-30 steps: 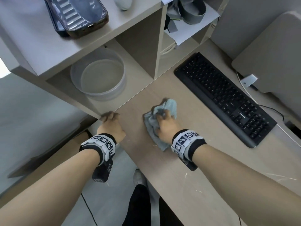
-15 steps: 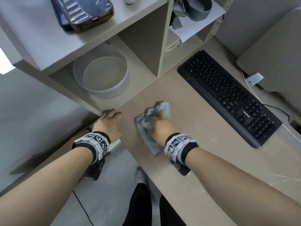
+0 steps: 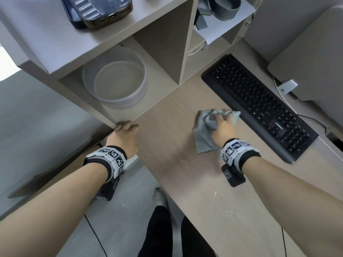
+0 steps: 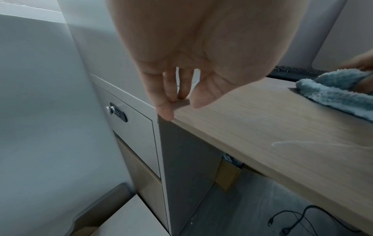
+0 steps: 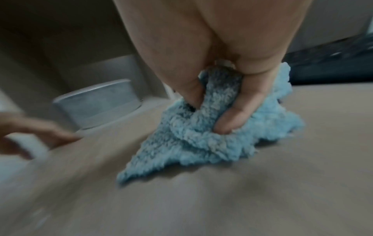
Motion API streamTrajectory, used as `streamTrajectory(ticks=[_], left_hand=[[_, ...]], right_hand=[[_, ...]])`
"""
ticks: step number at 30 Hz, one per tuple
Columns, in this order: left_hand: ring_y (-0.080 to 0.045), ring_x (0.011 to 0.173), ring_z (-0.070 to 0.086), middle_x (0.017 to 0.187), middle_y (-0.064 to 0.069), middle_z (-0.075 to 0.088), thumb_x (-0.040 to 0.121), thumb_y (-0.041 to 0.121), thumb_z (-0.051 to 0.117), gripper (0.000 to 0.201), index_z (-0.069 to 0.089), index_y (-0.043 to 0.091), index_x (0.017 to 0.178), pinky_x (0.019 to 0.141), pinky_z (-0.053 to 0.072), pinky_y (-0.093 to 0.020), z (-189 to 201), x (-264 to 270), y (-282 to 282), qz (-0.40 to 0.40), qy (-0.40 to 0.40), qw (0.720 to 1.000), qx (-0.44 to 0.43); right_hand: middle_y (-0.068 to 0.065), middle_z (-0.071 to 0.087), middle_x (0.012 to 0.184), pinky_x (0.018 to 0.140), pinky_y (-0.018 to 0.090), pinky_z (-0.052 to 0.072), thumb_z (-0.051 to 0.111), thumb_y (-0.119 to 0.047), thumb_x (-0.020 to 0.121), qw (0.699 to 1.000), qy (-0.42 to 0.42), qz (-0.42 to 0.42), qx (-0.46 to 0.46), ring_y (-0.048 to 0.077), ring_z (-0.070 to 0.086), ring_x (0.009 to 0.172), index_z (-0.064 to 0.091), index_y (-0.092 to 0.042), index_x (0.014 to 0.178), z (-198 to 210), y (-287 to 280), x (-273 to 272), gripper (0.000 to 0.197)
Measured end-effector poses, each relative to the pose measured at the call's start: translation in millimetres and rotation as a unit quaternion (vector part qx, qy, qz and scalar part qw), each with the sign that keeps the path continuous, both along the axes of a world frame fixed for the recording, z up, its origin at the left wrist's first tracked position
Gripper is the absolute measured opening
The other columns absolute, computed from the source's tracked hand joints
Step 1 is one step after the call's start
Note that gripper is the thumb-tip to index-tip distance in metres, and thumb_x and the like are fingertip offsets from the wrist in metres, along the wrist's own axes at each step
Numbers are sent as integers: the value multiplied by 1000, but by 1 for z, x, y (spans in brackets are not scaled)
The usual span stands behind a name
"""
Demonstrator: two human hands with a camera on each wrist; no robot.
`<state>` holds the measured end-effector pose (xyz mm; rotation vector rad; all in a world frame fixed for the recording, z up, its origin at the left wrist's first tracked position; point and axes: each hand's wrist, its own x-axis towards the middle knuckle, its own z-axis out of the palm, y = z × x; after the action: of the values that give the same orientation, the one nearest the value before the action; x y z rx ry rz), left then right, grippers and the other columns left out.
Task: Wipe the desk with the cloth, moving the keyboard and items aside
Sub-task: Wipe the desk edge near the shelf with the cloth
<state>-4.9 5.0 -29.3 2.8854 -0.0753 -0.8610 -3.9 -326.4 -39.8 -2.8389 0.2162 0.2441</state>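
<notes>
- Head view: the right hand (image 3: 222, 129) gripped the bunched blue cloth (image 3: 204, 134), fingers curled into its folds and pressing it onto the desk (image 3: 167, 145). The black keyboard (image 3: 259, 106) lay just beyond the fingertips, the cloth's far edge close beside it. It probably sat pushed back there to free the wood in front for wiping. The left hand (image 3: 124, 138) rested at the desk's near-left corner with relaxed fingers, seemingly as a brace. A clear round container (image 3: 115, 78) stood in the shelf compartment beyond those fingers.
- Left wrist view: the left fingers (image 4: 163, 99) were extended, their tips touching the corner edge of the desk (image 4: 262, 127) and holding nothing. The cloth (image 4: 333, 91) lay well to the thumb side.
- Right wrist view: thumb and fingers (image 5: 240, 110) pinched a wad of cloth (image 5: 201, 140), while the loose remainder spread flat beneath them. Gathering it this way likely gave a firm handle for scrubbing.
</notes>
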Motion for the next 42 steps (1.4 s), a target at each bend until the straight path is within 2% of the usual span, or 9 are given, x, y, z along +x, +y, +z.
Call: streamTrajectory(ticks=[4, 7, 10, 16, 21, 26, 31, 36, 42], left_hand=[[-27, 144, 20, 160, 4, 20, 77, 13, 56, 79, 29, 29, 149, 116, 27, -36, -2, 0, 1, 2, -4, 1000, -1], [-26, 146, 18, 160, 6, 19, 77, 15, 56, 81, 27, 31, 151, 118, 25, -37, -2, 3, 4, 0, 8, 1000, -2], [-26, 147, 17, 161, 6, 17, 78, 17, 56, 80, 26, 31, 151, 119, 24, -37, -2, 4, 6, -8, 16, 1000, 0], [-24, 144, 22, 162, 5, 17, 80, 12, 54, 78, 26, 28, 151, 117, 26, -34, 2, -2, 8, -10, -8, 1000, -23], [-19, 146, 20, 163, 5, 16, 82, 9, 52, 76, 26, 25, 151, 117, 24, -31, 6, -5, 11, -7, -22, 999, -46], [-21, 146, 21, 163, 2, 18, 80, 7, 55, 75, 31, 19, 150, 117, 23, -31, 8, -3, 14, -15, -17, 998, -61], [-19, 145, 21, 161, 9, 18, 80, 10, 52, 69, 35, 23, 146, 115, 31, -39, 8, -7, 8, 18, -14, 998, -61], [-17, 146, 19, 161, 11, 18, 78, 9, 54, 70, 36, 25, 144, 114, 33, -40, 8, -5, 7, 32, -3, 997, -65], [-15, 145, 20, 160, 13, 21, 78, 7, 53, 70, 37, 25, 144, 114, 33, -37, 8, -5, 6, 38, -14, 997, -69]], right_hand=[[1, 56, 109, 89, 43, 48, 55, -30, 92, 986, 48, 91, 131, 35, 59, 105, 50, -28, 113, -13, 78, -36, 22], [13, 43, 130, 93, 33, 44, 58, -10, 86, 951, 173, 185, 180, 35, 52, 110, 56, -23, 130, 4, 123, -55, 45], [13, 48, 129, 90, 28, 43, 56, -6, 84, 949, 150, 131, 243, 33, 54, 111, 56, -21, 131, 19, 118, -44, 50], [17, 41, 131, 91, 36, 47, 60, -16, 81, 986, 60, -47, 147, 40, 56, 105, 49, -20, 135, 21, 54, 3, 55], [17, 35, 138, 88, 35, 47, 57, -21, 89, 980, 145, 42, 130, 40, 56, 109, 41, -23, 139, 7, 110, -30, 52], [8, 48, 128, 95, 31, 44, 65, -24, 86, 930, 206, 208, 224, 27, 53, 110, 58, -21, 125, 7, 164, -67, 40], [8, 66, 111, 86, 30, 48, 64, -7, 75, 962, 91, 68, 250, 27, 61, 103, 65, -13, 116, 20, 95, -30, 41], [18, 46, 128, 86, 39, 52, 53, -10, 84, 992, 69, -79, 68, 37, 57, 97, 51, -15, 131, 9, 4, 1, 48], [19, 36, 137, 92, 41, 47, 59, -19, 86, 988, 107, 63, 87, 41, 55, 106, 50, -13, 134, 1, 85, -43, 49]])
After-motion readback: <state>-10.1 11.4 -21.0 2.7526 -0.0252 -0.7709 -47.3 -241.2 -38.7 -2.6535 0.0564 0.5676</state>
